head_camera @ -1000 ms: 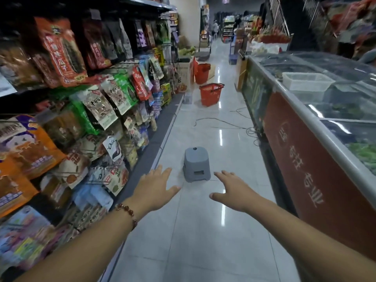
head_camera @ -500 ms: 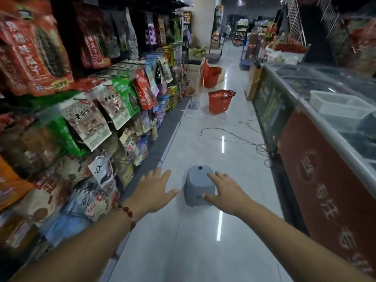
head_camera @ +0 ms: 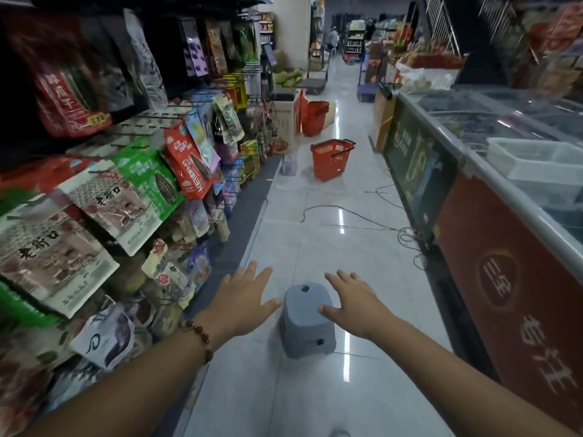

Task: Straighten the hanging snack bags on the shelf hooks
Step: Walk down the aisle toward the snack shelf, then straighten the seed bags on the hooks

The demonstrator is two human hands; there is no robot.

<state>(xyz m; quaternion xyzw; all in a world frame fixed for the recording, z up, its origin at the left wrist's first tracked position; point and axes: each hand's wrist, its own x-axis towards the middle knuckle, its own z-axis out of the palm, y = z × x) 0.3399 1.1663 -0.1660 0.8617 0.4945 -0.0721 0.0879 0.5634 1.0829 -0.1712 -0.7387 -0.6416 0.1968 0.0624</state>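
Note:
Snack bags hang on shelf hooks along the left side: white bags [head_camera: 110, 209], a green bag [head_camera: 148, 178], a red bag [head_camera: 186, 162] and a big red bag [head_camera: 69, 99] higher up. Several hang tilted. My left hand [head_camera: 243, 298], a bead bracelet on its wrist, reaches forward with fingers spread, right of the lower bags and touching none. My right hand [head_camera: 353, 304] is stretched out too, fingers straight. Both hands hold nothing and hover over a grey plastic stool [head_camera: 306, 323] on the floor.
A long chest freezer [head_camera: 492, 222] with red panels runs down the right side. A red shopping basket [head_camera: 331, 159] stands in the aisle ahead, another red bin [head_camera: 314, 116] behind it. Cables [head_camera: 347, 212] trail across the tiled floor. A person stands far down the aisle.
I have moved forward along the aisle: the stool, first well ahead of my hands, now lies under and between them. Both hands stay outstretched and empty.

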